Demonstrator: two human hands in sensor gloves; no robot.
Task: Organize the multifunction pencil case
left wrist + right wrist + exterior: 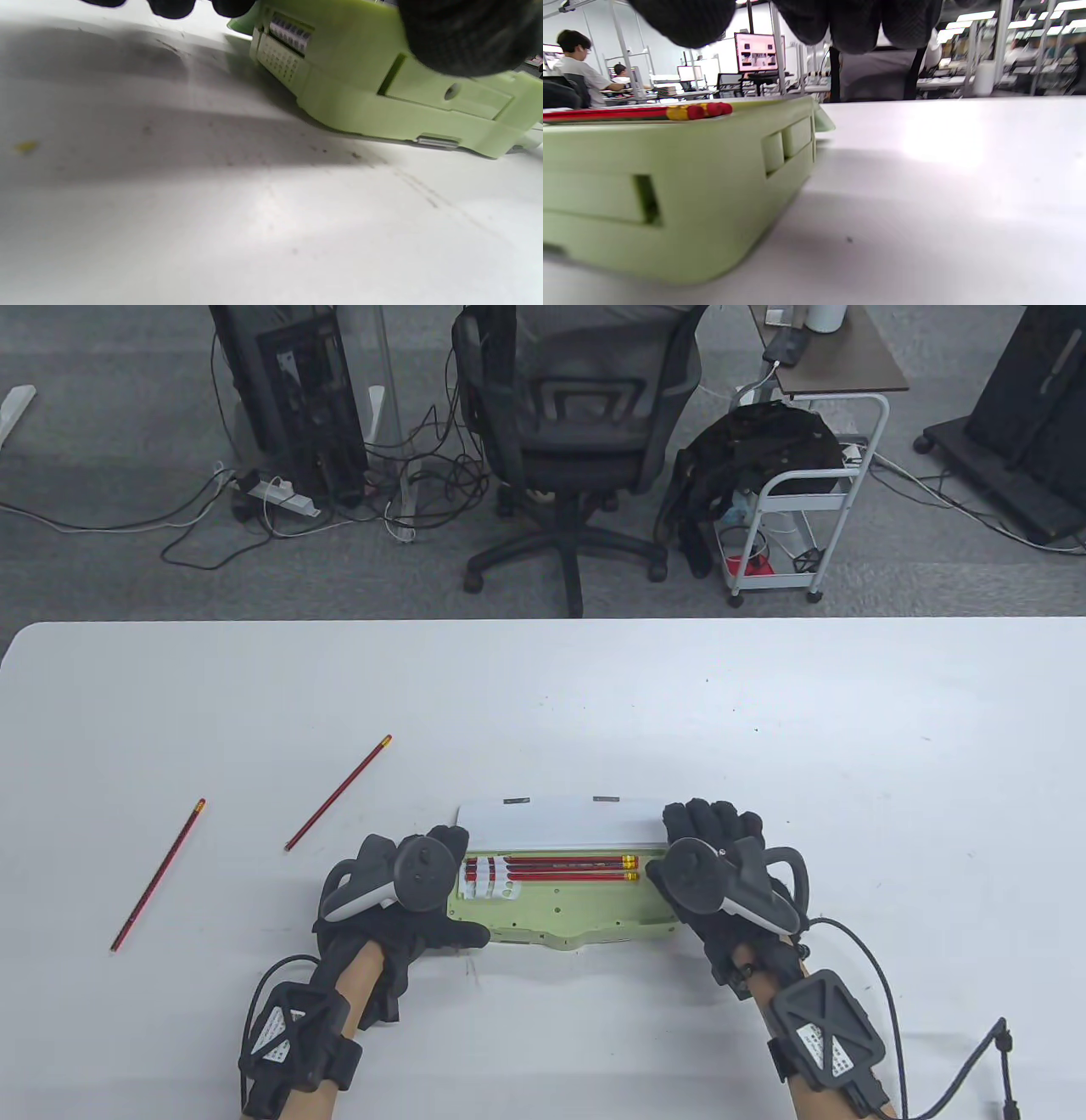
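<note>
A light green pencil case (560, 912) lies open near the table's front, its white lid (560, 823) raised at the back. Three red pencils (560, 865) lie in it, tips in a white holder (492, 884). Two more red pencils (338, 793) (158, 875) lie loose on the table to the left. My left hand (450, 891) is at the case's left end, thumb (462, 34) against the case (360, 97). My right hand (708, 848) is at the right end, fingers (857, 21) spread above the case (670, 169) and its pencils (628, 112).
The white table (764, 729) stretches bare to the right and behind the case. An office chair (577, 432), a white cart (806, 500) and cables stand on the floor beyond the far edge.
</note>
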